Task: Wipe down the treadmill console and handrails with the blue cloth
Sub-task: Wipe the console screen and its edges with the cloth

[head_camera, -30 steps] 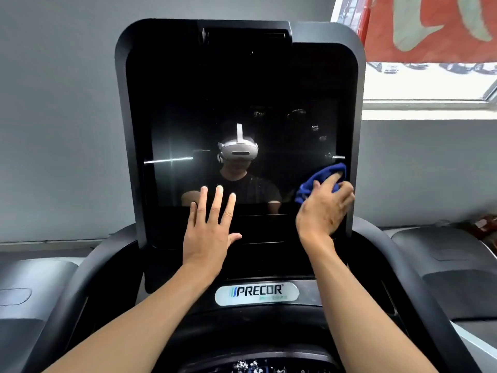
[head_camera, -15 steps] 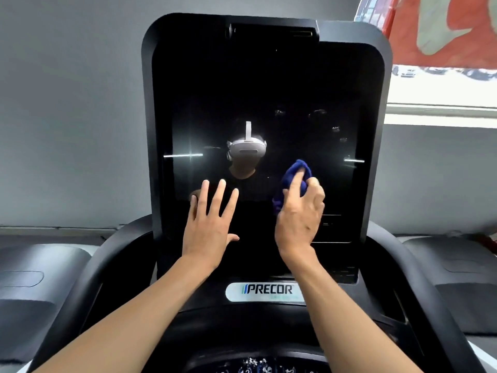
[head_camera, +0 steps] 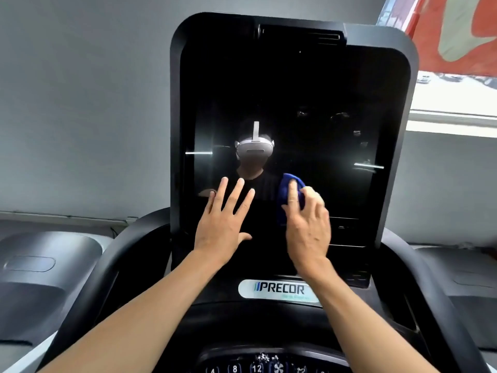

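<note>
Grey wall behind, the treadmill console [head_camera: 293, 103] stands upright while the right hand [head_camera: 306, 227] presses the soft, light blue cloth [head_camera: 285, 196], bunched under curled fingers [head_camera: 293, 195], against its glossy lower screen, left hand [head_camera: 223, 222] splayed flat and empty beside it.

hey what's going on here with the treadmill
A person is wiping the dark console screen of a Precor treadmill. The right hand presses a bunched blue cloth against the lower middle of the screen. The left hand lies flat and open on the glass beside it. Neither hand is on the handrails.
</note>
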`<act>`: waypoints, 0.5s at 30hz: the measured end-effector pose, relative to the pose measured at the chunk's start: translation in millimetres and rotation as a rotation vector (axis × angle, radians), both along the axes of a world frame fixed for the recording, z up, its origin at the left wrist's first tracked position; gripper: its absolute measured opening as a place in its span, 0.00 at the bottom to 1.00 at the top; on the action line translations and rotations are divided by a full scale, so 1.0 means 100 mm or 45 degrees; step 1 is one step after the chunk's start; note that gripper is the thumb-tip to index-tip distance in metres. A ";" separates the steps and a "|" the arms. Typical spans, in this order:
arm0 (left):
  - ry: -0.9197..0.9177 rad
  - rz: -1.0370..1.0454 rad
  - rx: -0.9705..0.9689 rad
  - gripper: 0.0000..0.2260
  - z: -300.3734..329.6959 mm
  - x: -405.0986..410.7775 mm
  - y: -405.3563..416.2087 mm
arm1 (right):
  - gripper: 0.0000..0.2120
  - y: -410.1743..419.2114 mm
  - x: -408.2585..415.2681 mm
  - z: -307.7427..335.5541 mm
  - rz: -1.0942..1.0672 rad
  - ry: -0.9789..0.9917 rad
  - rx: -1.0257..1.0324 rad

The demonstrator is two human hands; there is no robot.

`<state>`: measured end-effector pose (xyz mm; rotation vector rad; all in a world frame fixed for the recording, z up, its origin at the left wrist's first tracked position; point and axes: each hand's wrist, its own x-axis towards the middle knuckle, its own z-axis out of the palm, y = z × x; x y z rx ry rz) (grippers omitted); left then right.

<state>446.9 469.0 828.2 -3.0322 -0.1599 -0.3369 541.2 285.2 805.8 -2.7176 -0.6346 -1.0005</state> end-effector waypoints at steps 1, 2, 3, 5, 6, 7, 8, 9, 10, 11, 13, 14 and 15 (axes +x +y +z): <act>-0.014 -0.009 -0.017 0.50 0.02 -0.03 0.03 | 0.27 -0.06 0.09 0.04 -0.071 0.036 0.053; -0.036 0.000 -0.040 0.50 0.04 -0.07 0.07 | 0.27 -0.05 0.18 0.11 -0.199 0.110 0.171; -0.055 0.024 -0.056 0.51 0.05 -0.12 0.11 | 0.27 0.05 0.26 0.18 -0.351 0.182 0.326; -0.082 0.086 -0.058 0.52 0.07 -0.19 0.17 | 0.27 0.40 0.19 0.28 -0.484 0.257 0.501; -0.096 0.101 -0.051 0.53 0.07 -0.22 0.20 | 0.27 0.56 0.06 0.23 -0.431 0.236 0.485; -0.115 0.105 -0.038 0.53 0.07 -0.24 0.22 | 0.27 0.67 -0.11 0.11 -0.336 0.198 0.395; -0.137 0.111 -0.024 0.54 0.07 -0.26 0.25 | 0.27 0.68 -0.27 -0.04 -0.245 0.167 0.266; -0.155 0.129 -0.021 0.54 0.08 -0.27 0.29 | 0.27 0.61 -0.38 -0.16 -0.187 0.145 0.169; -0.159 0.164 -0.032 0.54 0.09 -0.29 0.32 | 0.28 0.48 -0.38 -0.21 -0.159 0.127 0.105; -0.148 0.208 -0.050 0.54 0.10 -0.32 0.36 | 0.28 0.36 -0.31 -0.18 -0.170 0.124 0.082; -0.110 0.276 -0.079 0.54 0.06 -0.36 0.42 | 0.29 0.29 -0.06 0.01 -0.306 0.196 0.200; -0.085 0.283 -0.100 0.53 0.02 -0.38 0.43 | 0.29 0.36 0.06 0.15 -0.372 0.238 0.311; -0.066 0.276 -0.121 0.51 -0.01 -0.39 0.44 | 0.29 0.47 0.14 0.29 -0.403 0.274 0.405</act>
